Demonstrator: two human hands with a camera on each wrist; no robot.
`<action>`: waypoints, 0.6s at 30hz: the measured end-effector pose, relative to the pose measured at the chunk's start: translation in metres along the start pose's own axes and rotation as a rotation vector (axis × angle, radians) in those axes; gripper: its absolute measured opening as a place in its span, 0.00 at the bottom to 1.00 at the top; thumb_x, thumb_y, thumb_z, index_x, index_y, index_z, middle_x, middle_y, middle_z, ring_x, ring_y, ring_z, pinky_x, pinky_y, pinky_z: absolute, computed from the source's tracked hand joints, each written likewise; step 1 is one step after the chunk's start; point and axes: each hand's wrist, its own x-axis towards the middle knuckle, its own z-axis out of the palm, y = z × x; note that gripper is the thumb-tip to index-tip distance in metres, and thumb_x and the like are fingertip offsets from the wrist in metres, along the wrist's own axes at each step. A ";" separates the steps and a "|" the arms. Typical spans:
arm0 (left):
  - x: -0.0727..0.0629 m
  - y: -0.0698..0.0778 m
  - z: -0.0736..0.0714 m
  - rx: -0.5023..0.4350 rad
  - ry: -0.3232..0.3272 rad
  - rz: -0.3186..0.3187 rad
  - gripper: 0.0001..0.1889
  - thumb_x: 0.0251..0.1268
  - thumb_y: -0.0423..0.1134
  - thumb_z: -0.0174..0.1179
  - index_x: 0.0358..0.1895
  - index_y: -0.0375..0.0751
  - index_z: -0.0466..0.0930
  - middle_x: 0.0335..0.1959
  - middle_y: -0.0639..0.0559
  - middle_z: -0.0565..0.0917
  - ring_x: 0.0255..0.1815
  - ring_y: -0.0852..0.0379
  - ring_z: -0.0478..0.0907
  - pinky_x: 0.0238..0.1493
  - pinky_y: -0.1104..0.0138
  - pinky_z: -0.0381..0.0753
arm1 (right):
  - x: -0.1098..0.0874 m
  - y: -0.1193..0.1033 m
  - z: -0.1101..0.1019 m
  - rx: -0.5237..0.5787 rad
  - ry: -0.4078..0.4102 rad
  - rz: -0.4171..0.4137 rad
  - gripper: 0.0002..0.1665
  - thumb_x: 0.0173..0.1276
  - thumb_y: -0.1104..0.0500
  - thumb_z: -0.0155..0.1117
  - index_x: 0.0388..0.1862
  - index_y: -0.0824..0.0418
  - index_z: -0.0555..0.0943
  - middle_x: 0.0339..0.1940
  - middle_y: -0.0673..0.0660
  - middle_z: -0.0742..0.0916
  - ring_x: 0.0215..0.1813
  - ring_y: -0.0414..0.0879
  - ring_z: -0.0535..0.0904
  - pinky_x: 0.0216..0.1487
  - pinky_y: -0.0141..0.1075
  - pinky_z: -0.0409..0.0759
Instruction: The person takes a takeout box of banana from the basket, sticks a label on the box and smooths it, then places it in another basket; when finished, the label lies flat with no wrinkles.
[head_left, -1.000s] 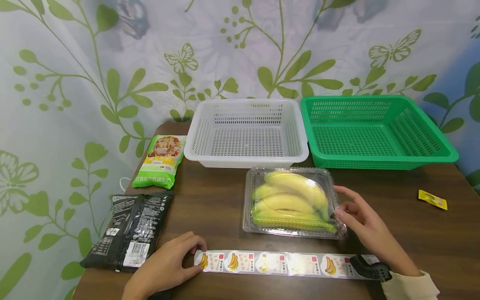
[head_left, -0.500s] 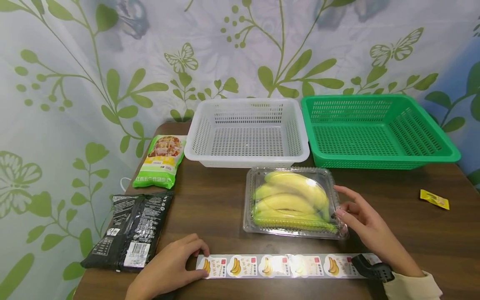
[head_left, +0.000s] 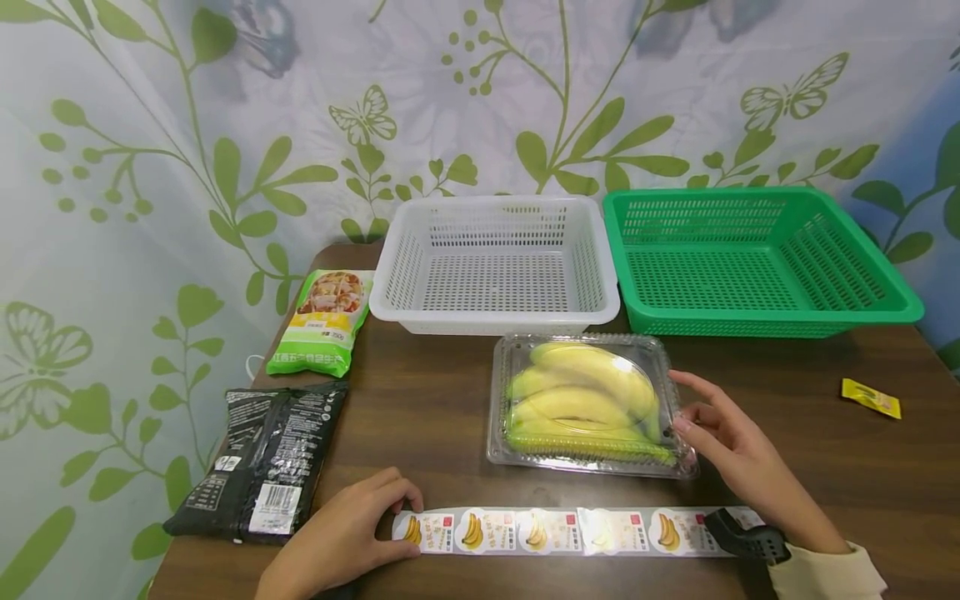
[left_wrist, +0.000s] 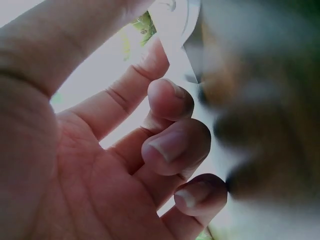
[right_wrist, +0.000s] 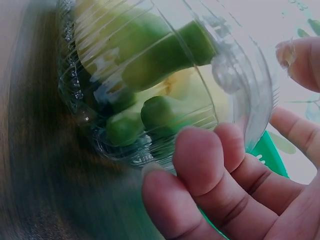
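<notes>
A strip of banana-print stickers [head_left: 536, 531] lies flat along the front of the table. My left hand [head_left: 352, 525] holds its left end between thumb and index finger; in the left wrist view the other fingers [left_wrist: 176, 146] curl loosely beside the strip [left_wrist: 176, 22]. Behind it sits a closed clear plastic clamshell box [head_left: 501, 400] with bananas [head_left: 577, 408] inside. My right hand [head_left: 731, 437] rests at the box's right side, index finger and thumb touching its edge. In the right wrist view, relaxed fingers [right_wrist: 199, 160] lie by the box wall [right_wrist: 227, 75]. The right forearm passes over the strip's right end.
A white basket [head_left: 495, 321] and a green basket [head_left: 772, 321] stand side by side at the back. On the left lie a green food packet [head_left: 322, 325] and a black bag [head_left: 277, 458]. A small yellow sachet [head_left: 870, 398] lies at right on the table [head_left: 810, 467].
My left hand has shifted slightly right, and the strip's left end has moved a little with it. The clamshell box and my right hand have hardly moved.
</notes>
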 end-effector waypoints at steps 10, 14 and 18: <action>0.000 0.001 0.002 -0.028 0.003 0.028 0.18 0.56 0.53 0.77 0.42 0.63 0.75 0.37 0.67 0.72 0.38 0.67 0.71 0.39 0.71 0.72 | 0.000 0.000 0.001 -0.032 0.006 -0.017 0.36 0.80 0.70 0.52 0.82 0.56 0.57 0.35 0.57 0.79 0.28 0.47 0.75 0.26 0.41 0.73; 0.001 0.001 0.002 -0.035 -0.007 0.013 0.19 0.56 0.52 0.77 0.43 0.63 0.76 0.37 0.67 0.72 0.38 0.67 0.71 0.39 0.71 0.71 | 0.000 0.000 0.001 -0.034 0.007 -0.020 0.36 0.80 0.70 0.52 0.82 0.56 0.57 0.35 0.57 0.79 0.28 0.47 0.75 0.27 0.41 0.74; 0.002 0.002 0.001 -0.051 -0.019 -0.019 0.18 0.55 0.52 0.77 0.43 0.63 0.77 0.37 0.67 0.72 0.38 0.67 0.71 0.39 0.71 0.71 | 0.001 0.000 0.001 -0.048 0.012 -0.010 0.36 0.80 0.69 0.52 0.82 0.55 0.58 0.36 0.57 0.79 0.29 0.47 0.76 0.26 0.41 0.74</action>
